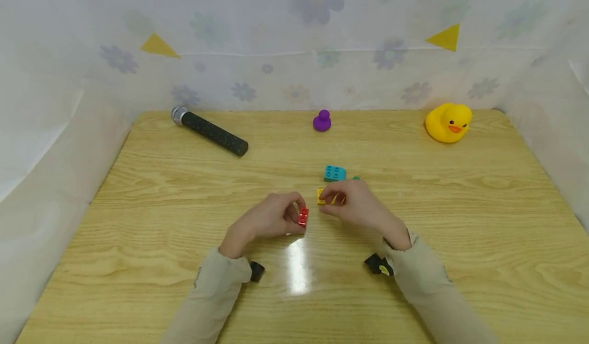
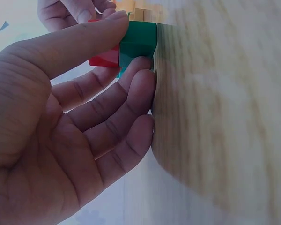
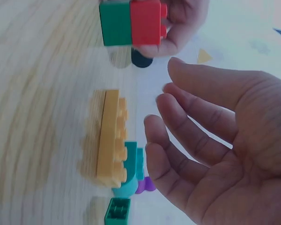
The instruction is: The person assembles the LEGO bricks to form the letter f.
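My left hand pinches a red brick between thumb and fingers. In the left wrist view the red brick is joined to a green brick, whose end lies at the wooden tabletop. Just above a long yellow brick, my right hand hovers with loosely bent fingers and nothing between them. The yellow brick lies studs up, partly hidden by that hand in the head view. Behind it sits a teal brick with a rounded end. Another green brick rests nearby, mostly covered in the head view.
A black microphone lies at the back left of the table. At the back edge are a small purple duck and, farther right, a yellow rubber duck. A flowered curtain hangs behind.
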`<state>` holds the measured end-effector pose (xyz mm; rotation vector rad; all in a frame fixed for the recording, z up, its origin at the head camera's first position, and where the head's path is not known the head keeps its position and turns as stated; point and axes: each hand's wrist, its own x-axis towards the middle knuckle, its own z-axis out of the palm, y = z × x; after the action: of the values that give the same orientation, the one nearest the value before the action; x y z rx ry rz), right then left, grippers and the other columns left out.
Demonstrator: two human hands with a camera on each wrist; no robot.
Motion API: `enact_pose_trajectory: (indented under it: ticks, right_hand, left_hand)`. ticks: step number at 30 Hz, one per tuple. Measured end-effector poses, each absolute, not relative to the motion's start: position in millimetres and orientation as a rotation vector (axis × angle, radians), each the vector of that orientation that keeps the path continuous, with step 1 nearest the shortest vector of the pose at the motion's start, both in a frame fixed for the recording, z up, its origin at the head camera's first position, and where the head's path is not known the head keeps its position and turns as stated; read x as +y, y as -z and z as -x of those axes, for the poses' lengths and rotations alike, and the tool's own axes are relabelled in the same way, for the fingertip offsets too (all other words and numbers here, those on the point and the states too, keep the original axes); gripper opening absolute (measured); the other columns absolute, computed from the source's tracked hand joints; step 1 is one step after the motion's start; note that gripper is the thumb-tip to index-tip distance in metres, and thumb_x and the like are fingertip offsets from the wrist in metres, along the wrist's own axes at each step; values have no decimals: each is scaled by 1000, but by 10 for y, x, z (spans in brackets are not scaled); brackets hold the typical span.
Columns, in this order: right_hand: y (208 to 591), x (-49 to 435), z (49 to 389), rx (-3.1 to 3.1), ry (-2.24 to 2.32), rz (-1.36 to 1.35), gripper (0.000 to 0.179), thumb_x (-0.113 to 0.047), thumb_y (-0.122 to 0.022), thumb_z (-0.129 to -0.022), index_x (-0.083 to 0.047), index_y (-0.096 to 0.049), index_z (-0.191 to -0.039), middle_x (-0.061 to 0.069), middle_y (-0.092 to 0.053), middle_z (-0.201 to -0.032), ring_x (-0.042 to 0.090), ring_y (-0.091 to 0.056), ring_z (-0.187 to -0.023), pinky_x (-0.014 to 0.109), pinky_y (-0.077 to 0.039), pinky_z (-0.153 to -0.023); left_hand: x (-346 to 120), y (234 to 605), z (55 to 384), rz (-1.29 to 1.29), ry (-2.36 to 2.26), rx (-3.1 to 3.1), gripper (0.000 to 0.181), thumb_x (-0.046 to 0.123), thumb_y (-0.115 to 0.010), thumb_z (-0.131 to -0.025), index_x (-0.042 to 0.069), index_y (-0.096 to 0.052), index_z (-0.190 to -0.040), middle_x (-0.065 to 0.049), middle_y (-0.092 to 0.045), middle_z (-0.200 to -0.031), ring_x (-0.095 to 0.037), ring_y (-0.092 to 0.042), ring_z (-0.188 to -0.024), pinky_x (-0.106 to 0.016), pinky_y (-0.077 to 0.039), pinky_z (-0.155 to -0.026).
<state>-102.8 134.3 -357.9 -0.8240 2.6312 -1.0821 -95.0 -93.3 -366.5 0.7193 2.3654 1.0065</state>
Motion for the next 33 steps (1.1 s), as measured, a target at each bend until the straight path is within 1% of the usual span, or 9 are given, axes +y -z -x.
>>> enact_pose_trajectory:
  ticks: [6, 12, 14, 22, 25, 33]
  right_hand:
    - [3609, 1416, 1083, 2670, 1108, 784, 17, -8, -76, -82, -2, -70, -96, 5, -68, -85, 15, -61, -72, 29, -50, -64]
    - [3646, 1463, 1112, 2740, 1078, 728, 20, -6, -77, -80, -1, -70, -98, 10, -69, -92, 22, -62, -77, 35, -52, -69]
    - [3658, 1471, 1120, 2762, 1055, 709, 21, -5, -77, -80, -1, -70, -99, 11, -69, -93, 22, -61, -77, 35, -50, -70]
    - [3695, 1470, 1138, 2781, 934, 646, 25, -7, -78, -79, -1, -70, -102, 9, -66, -91, 16, -49, -66, 29, -42, -62]
    - [3699, 1467, 1137, 2782, 910, 632, 26, -8, -79, -79, 0, -70, -102, 9, -66, -91, 16, -47, -66, 30, -40, -62]
    - [3706, 1450, 1134, 2762, 869, 611, 30, -10, -78, -80, 2, -68, -105, 12, -67, -98, 20, -57, -76, 35, -49, -70]
  left_hand:
    - [-938, 3669, 949, -705, -1019, 2343, 31, 16, -79, -81, 11, -59, -104, 4, -64, -81, -8, -59, -73, -25, -49, -68]
    - [-943, 3673, 952, -709, -1020, 2334, 31, 16, -78, -81, 11, -59, -105, 4, -64, -81, -8, -59, -73, -25, -49, -68]
    - [-943, 3674, 953, -709, -1018, 2334, 31, 17, -78, -81, 11, -58, -105, 4, -64, -82, -8, -58, -74, -25, -48, -69]
    - [-946, 3670, 953, -714, -1022, 2326, 31, 16, -78, -82, 12, -58, -105, 4, -64, -82, -8, -58, -75, -25, -48, -70]
    - [-947, 3667, 956, -725, -1027, 2323, 31, 16, -78, -82, 11, -58, -105, 4, -64, -82, -8, -59, -74, -25, -49, -70]
    - [-950, 3666, 961, -734, -1032, 2322, 31, 16, -78, -82, 11, -58, -105, 4, -64, -81, -8, -59, -73, -24, -48, -69]
